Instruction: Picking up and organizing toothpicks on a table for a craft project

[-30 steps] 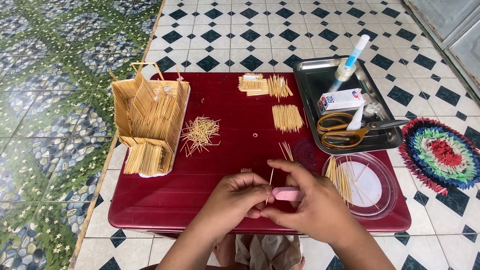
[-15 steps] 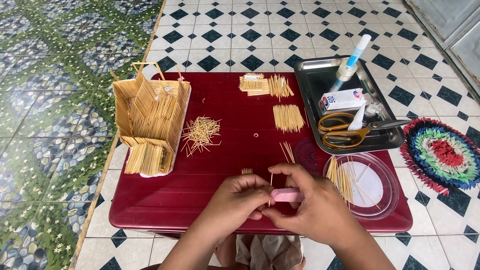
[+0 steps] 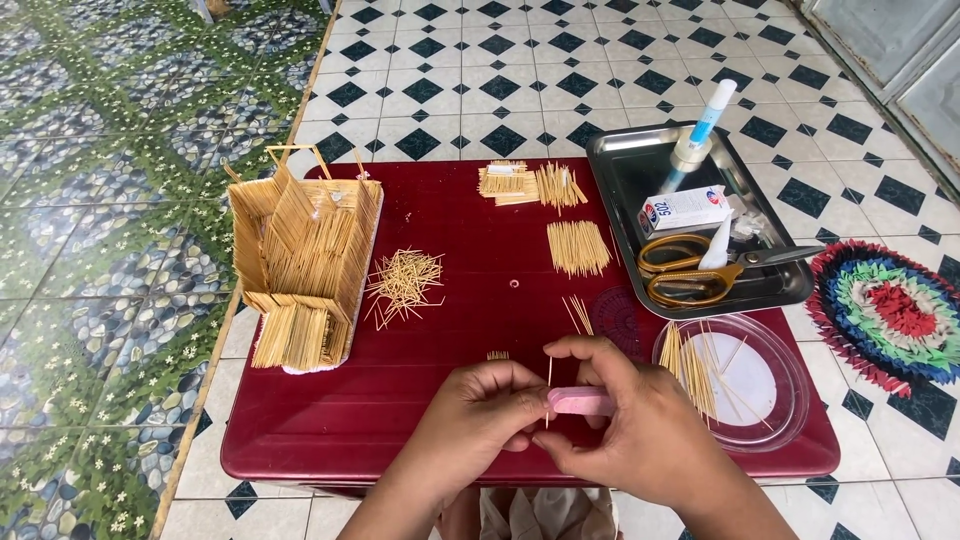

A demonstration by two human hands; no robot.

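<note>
Left hand (image 3: 478,415) pinches stick (image 3: 549,385) upright; right hand (image 3: 635,425) grips pink cutter (image 3: 580,401) on it. Stick house (image 3: 305,265) at 10 o'clock.

On a dark red table (image 3: 330,420), the left hand (image 3: 475,415) and the right hand (image 3: 635,425) meet near the front edge. The right hand holds a small pink tool (image 3: 582,401), and a thin stick (image 3: 549,385) stands upright between the two hands. A stick-built model house (image 3: 305,265) stands at the left, with a loose pile of sticks (image 3: 403,282) beside it. A clear plastic lid (image 3: 775,395) holding more sticks lies just right of the hands, and behind it a metal tray (image 3: 625,175) carries scissors (image 3: 700,270).
</note>
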